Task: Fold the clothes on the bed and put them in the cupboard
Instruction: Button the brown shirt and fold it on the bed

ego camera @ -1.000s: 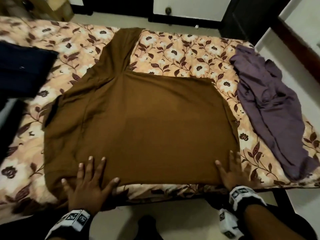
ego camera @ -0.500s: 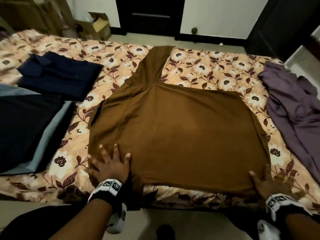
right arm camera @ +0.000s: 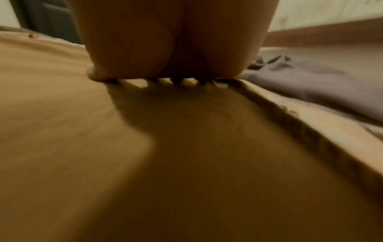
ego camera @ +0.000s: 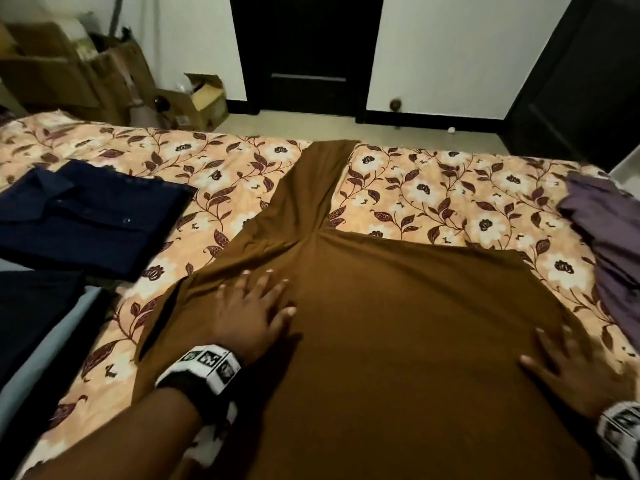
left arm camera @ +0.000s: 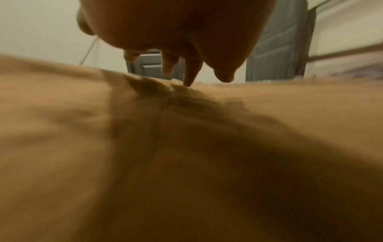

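A brown garment (ego camera: 398,306) lies partly folded on the floral bed (ego camera: 214,174), one long sleeve running toward the far edge. My left hand (ego camera: 256,303) lies flat on its left part with fingers spread, fingertips touching the cloth (left arm camera: 186,91) in the left wrist view. My right hand (ego camera: 568,365) presses flat on the garment (right arm camera: 186,147) near its right edge, fingers straight. A folded navy shirt (ego camera: 90,216) sits at the left. A crumpled purple garment (ego camera: 609,244) lies at the right, also in the right wrist view as purple cloth (right arm camera: 311,85).
Dark and grey folded cloth (ego camera: 34,327) lies at the bed's near left. Cardboard boxes (ego camera: 194,102) stand on the floor beyond the bed. A dark door (ego camera: 308,53) is in the far wall and a dark cupboard (ego camera: 581,81) stands at the far right.
My left hand has slid forward from the near hem up onto the garment's left part. My right hand has moved slightly forward along the right edge. The head view has tilted up.
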A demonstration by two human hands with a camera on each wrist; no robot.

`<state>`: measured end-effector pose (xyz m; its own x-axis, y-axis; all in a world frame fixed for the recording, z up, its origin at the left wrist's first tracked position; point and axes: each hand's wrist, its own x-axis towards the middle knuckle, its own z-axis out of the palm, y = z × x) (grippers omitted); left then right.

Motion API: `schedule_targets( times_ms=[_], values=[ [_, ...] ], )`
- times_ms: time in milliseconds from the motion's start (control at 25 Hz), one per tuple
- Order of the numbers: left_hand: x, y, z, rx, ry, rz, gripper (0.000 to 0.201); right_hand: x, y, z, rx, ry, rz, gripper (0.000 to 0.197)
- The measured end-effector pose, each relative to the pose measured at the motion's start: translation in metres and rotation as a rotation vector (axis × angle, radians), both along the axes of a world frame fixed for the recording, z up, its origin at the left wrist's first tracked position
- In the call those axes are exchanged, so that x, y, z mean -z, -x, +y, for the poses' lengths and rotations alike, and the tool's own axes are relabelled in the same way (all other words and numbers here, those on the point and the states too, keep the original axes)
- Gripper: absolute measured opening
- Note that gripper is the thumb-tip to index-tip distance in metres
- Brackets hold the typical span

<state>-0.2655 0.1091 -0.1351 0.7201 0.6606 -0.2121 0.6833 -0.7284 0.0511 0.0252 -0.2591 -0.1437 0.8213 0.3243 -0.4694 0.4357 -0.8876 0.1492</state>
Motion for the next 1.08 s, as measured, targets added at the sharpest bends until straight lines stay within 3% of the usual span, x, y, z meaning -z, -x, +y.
schedule_targets(
  times_ms=[80, 160, 280, 360, 440, 480, 560, 680, 720, 760, 840, 920, 960, 1080],
  values=[
    [0.008, -0.058, 0.008, 0.058, 0.156, -0.027, 0.064, -0.006, 0.013, 0.06, -0.187, -0.08, 0.141, 0.068],
    [0.019, -0.071, 0.055, -0.047, 0.266, 0.071, 0.069, 0.01, 0.018, 0.105, -0.335, -0.184, 0.188, 0.061],
    [0.029, -0.046, 0.127, -0.235, 0.061, 0.255, 0.084, 0.024, -0.062, 0.089, -0.085, -0.148, 0.112, 0.078],
    [0.019, -0.063, 0.119, -0.078, -0.122, 0.271, 0.083, 0.018, -0.105, 0.079, 0.041, -0.078, 0.029, 0.092],
    [0.017, -0.1, 0.081, 0.143, -0.016, 0.199, 0.072, 0.007, -0.108, 0.105, -0.082, -0.044, 0.042, 0.08],
    [0.026, -0.109, 0.073, 0.168, 0.089, 0.185, 0.071, 0.012, -0.102, 0.117, -0.17, -0.102, 0.075, 0.072],
    [0.037, -0.094, 0.089, 0.019, 0.157, 0.263, 0.079, 0.026, -0.095, 0.113, -0.221, -0.167, 0.11, 0.073],
    [0.026, -0.048, 0.111, -0.307, 0.005, 0.208, 0.084, 0.023, -0.128, 0.052, 0.104, -0.139, -0.02, 0.088],
    [0.019, -0.039, 0.09, -0.29, -0.027, 0.174, 0.08, 0.014, -0.124, 0.031, 0.14, -0.103, -0.106, 0.081],
    [0.011, -0.041, 0.063, -0.179, -0.022, 0.114, 0.075, 0.003, -0.108, 0.032, 0.067, -0.116, -0.177, 0.071],
    [0.017, -0.041, -0.035, 0.068, 0.114, 0.034, 0.068, 0.0, -0.032, 0.044, -0.183, -0.184, -0.066, 0.058],
    [0.04, -0.011, -0.124, 0.147, 0.246, 0.042, 0.071, 0.03, 0.07, 0.02, -0.438, -0.221, 0.104, 0.056],
    [0.048, 0.013, -0.143, 0.081, 0.244, 0.042, 0.076, 0.038, 0.1, -0.004, -0.395, -0.238, 0.119, 0.058],
    [0.051, 0.106, -0.119, -0.374, 0.181, -0.056, 0.083, 0.049, 0.095, -0.102, 0.254, -0.272, -0.076, 0.063]
  ],
)
